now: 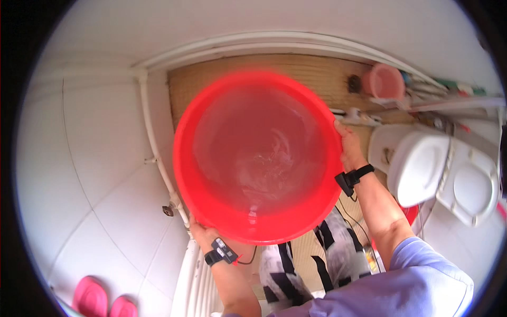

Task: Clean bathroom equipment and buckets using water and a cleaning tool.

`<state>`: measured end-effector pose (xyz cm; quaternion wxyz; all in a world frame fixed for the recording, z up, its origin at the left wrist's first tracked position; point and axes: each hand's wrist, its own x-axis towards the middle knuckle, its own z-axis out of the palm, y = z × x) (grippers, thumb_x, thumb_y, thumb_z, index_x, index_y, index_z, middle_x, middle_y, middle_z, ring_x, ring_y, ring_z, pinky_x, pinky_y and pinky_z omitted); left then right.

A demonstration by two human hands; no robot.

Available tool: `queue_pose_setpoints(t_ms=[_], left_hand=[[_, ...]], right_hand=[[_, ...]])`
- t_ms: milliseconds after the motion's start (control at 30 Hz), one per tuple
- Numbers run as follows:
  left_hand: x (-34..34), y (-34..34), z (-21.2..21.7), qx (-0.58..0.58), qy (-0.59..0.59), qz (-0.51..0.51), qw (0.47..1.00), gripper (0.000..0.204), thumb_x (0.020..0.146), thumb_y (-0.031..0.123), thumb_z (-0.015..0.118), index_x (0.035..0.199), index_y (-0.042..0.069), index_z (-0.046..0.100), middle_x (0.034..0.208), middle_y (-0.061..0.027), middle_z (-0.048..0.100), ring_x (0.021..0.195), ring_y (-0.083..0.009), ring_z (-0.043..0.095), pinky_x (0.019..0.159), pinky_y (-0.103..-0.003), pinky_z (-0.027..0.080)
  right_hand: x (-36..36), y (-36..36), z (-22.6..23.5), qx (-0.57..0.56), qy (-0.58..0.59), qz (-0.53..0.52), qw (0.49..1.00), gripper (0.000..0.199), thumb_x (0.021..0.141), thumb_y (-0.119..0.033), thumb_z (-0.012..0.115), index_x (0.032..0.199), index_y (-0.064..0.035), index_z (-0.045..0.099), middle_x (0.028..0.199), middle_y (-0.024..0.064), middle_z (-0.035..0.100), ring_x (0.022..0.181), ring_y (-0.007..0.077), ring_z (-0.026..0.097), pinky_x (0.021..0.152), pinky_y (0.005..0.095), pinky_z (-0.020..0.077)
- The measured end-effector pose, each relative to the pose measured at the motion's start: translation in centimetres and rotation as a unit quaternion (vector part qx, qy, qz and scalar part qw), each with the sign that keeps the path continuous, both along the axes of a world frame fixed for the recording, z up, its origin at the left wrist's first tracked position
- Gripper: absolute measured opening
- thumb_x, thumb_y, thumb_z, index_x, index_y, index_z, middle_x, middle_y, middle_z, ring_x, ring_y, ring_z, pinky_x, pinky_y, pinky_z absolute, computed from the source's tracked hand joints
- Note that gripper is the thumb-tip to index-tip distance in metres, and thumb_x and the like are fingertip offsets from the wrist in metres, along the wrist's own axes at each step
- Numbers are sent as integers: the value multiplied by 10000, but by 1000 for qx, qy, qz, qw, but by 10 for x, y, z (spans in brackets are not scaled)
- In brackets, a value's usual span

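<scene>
One big red basin (253, 230) lies between the two grips, the left grip (204, 236) closed on its near-left edge and the right grip (350, 145) on its right side; most fingers are hidden beneath. Inside is cloudy water (264, 148), its surface rippled and catching light. Each wrist behind its grip wears one black strapped device, two in all. Beyond the right grip and to its right is one pink bucket (375, 84); its contents cannot be made out. A white toilet (422, 166) stands right of that grip. Two pink slippers (91, 297) sit left of and nearer than the left grip.
</scene>
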<state>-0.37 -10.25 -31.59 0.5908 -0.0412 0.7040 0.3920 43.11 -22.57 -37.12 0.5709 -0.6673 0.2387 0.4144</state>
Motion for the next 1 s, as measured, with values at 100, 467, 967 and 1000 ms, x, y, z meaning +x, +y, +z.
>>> queue_pose_setpoints(t_ms=[100, 467, 967, 1000], left_hand=[[24, -4, 75, -5, -16, -34, 999, 324, 960, 250, 434, 1154, 25, 563, 1125, -115, 626, 1048, -258, 595, 895, -390, 500], [165, -126, 225, 115, -79, -363, 921, 356, 955, 326, 472, 1157, 42, 547, 1131, -98, 610, 1000, -246, 590, 858, -370, 503], [306, -293, 264, -40, -81, -533, 841, 334, 942, 266, 469, 1167, 39, 568, 1163, -104, 624, 1073, -272, 583, 960, -437, 462], [315, -307, 256, -42, -80, -534, 840, 331, 938, 261, 472, 1161, 36, 569, 1166, -104, 622, 1070, -275, 584, 973, -433, 451]], right_hand=[[-4, -79, 61, -3, 11, -86, 996, 247, 842, -256, 708, 842, -33, 602, 836, 77, 644, 758, 161, 603, 690, 315, 496], [-18, -367, 201, 42, -81, -295, 951, 319, 813, -384, 718, 844, -82, 616, 932, 60, 632, 958, 151, 539, 894, 373, 409], [-28, -641, 266, -8, -52, -471, 881, 305, 815, -333, 727, 834, -49, 615, 855, 57, 640, 821, 148, 578, 804, 348, 453], [-30, -661, 264, -10, -49, -471, 881, 305, 815, -333, 727, 834, -49, 615, 855, 57, 640, 821, 148, 578, 804, 348, 453]])
